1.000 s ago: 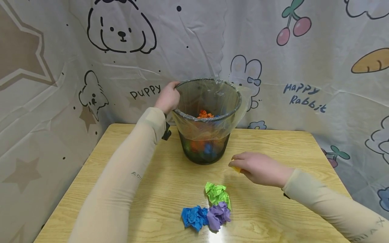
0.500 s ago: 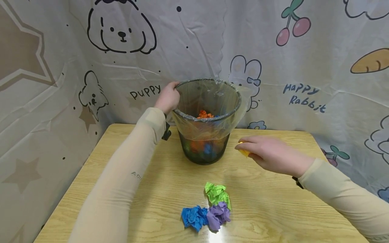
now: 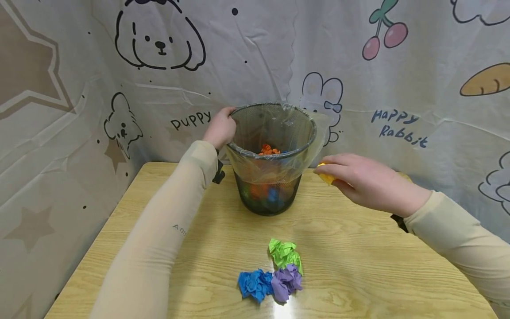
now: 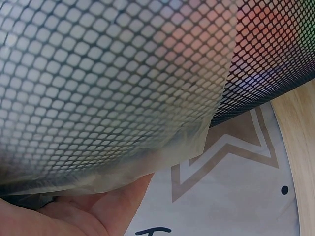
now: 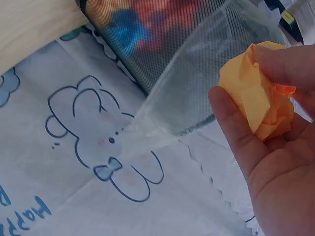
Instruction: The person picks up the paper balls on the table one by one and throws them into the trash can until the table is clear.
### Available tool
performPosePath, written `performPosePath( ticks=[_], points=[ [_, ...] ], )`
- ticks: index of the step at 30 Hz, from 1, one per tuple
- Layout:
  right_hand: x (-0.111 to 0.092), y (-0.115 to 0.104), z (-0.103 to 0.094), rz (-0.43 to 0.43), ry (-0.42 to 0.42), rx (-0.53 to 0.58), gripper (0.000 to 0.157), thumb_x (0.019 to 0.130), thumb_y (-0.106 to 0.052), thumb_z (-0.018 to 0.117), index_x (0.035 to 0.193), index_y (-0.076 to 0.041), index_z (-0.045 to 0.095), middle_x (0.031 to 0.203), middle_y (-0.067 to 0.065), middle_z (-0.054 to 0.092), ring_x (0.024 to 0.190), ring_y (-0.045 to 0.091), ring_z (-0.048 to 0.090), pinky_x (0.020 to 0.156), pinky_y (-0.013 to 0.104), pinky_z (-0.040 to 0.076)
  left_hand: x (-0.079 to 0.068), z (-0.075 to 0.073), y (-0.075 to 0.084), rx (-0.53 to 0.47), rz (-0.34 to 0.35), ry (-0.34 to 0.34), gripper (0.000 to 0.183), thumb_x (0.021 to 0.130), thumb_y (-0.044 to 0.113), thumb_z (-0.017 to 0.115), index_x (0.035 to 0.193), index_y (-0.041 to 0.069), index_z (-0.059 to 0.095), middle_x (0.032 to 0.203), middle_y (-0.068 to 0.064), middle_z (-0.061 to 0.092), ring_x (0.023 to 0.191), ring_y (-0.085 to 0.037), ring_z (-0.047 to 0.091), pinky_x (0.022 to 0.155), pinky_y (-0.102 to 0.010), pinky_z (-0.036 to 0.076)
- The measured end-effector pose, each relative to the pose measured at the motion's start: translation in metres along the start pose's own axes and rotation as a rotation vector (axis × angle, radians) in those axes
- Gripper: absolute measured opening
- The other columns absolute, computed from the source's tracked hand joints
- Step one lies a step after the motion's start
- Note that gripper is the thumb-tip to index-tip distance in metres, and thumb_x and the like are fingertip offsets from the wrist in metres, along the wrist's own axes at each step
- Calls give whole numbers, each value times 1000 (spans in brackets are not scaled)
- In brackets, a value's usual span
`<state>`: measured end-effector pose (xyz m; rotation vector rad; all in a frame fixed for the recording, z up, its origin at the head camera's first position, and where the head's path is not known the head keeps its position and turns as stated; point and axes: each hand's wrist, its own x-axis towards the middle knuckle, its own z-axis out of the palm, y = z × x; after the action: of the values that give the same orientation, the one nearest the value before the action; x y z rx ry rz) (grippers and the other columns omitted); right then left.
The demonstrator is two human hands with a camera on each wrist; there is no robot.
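Observation:
My left hand (image 3: 221,128) grips the left rim of a black mesh wastebasket (image 3: 268,199), lined with a clear plastic bag (image 3: 263,170) folded over the rim. In the left wrist view, that hand (image 4: 93,211) lies against the bag's folded edge, and its fingertips are hidden. To the right of the basket, my right hand (image 3: 366,181) pinches a yellow-orange crumpled paper ball (image 5: 258,93) between thumb and fingers, above the table and apart from the basket. Inside the basket lie orange crumpled paper (image 3: 269,149) and some blue paper.
On the wooden table (image 3: 215,261), a green paper ball (image 3: 285,254), a blue paper ball (image 3: 256,285) and a purple paper ball (image 3: 287,282) lie together near the front. A printed curtain (image 3: 255,53) hangs behind and at the sides.
My right hand has lifted the yellow-orange paper ball from low over the table, moving up and slightly right, beside the bag's edge. The left hand and basket have stayed put.

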<state>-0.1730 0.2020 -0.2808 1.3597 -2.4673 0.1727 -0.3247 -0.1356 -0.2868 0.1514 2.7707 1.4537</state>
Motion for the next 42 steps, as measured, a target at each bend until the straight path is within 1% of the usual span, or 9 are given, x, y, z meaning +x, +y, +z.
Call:
performPosePath(
  ticks=[5, 10, 14, 19, 22, 27, 34, 37, 42],
  points=[
    [10, 3, -11, 34, -17, -4, 49, 87, 7, 73, 133, -7, 66, 131, 10, 65, 115, 28, 63, 94, 47, 53, -1, 0, -1, -11, 4, 1, 55, 109, 13, 18, 163, 13, 29, 164, -9, 33, 76, -22, 47, 63, -34, 37],
    [18, 4, -14, 16, 27, 22, 47, 89, 7, 73, 133, -5, 65, 130, 10, 64, 111, 26, 63, 90, 46, 54, 0, 0, -3, -6, 8, 2, 55, 109, 13, 18, 163, 13, 29, 164, -10, 32, 68, -18, 40, 61, -33, 37],
    [26, 5, -15, -7, 52, 37, 48, 90, 7, 70, 135, -6, 64, 130, 8, 64, 109, 23, 62, 88, 44, 54, 2, 0, -3, -4, -6, -2, 55, 109, 13, 18, 163, 15, 28, 164, -8, 32, 54, -14, 32, 54, -31, 36],
    [40, 9, -19, 40, 58, 29, 47, 91, 5, 71, 137, -6, 63, 133, 9, 63, 113, 26, 62, 91, 46, 53, 3, 0, -3, -3, -5, 2, 55, 109, 13, 18, 163, 15, 29, 163, -9, 34, 48, -12, 27, 48, -28, 33],
    [49, 14, -21, 83, 51, 26, 47, 93, 3, 71, 138, -7, 63, 136, 10, 62, 118, 28, 61, 95, 48, 51, 2, 0, -3, 2, -3, 9, 55, 109, 13, 19, 162, 15, 30, 162, -9, 35, 52, -14, 33, 50, -28, 34],
    [66, 21, -22, 127, 46, 28, 46, 96, -2, 68, 141, -7, 61, 137, 11, 61, 120, 28, 60, 98, 49, 50, 2, 1, -3, 3, 7, 18, 54, 109, 13, 19, 162, 13, 31, 162, -10, 37, 74, -19, 46, 57, -30, 37],
    [90, 32, -19, 167, 75, 46, 49, 98, -4, 68, 145, -9, 58, 141, 12, 59, 126, 31, 57, 103, 50, 48, 5, 1, -3, 6, -5, 10, 55, 109, 13, 18, 163, 15, 29, 163, -8, 34, 50, -13, 30, 47, -27, 34],
    [97, 36, -17, 188, 106, 56, 49, 97, -2, 68, 145, -9, 59, 140, 12, 60, 126, 31, 57, 104, 49, 47, 4, 0, -2, 12, -2, 6, 56, 108, 11, 18, 163, 15, 29, 164, -8, 32, 60, -16, 45, 52, -29, 37],
    [110, 43, -12, 223, 105, 71, 49, 98, -3, 67, 146, -11, 58, 140, 12, 60, 126, 30, 57, 105, 49, 46, 3, 0, -1, 13, -2, 8, 56, 108, 11, 18, 163, 15, 29, 164, -7, 33, 61, -16, 44, 54, -29, 37]
  ],
)
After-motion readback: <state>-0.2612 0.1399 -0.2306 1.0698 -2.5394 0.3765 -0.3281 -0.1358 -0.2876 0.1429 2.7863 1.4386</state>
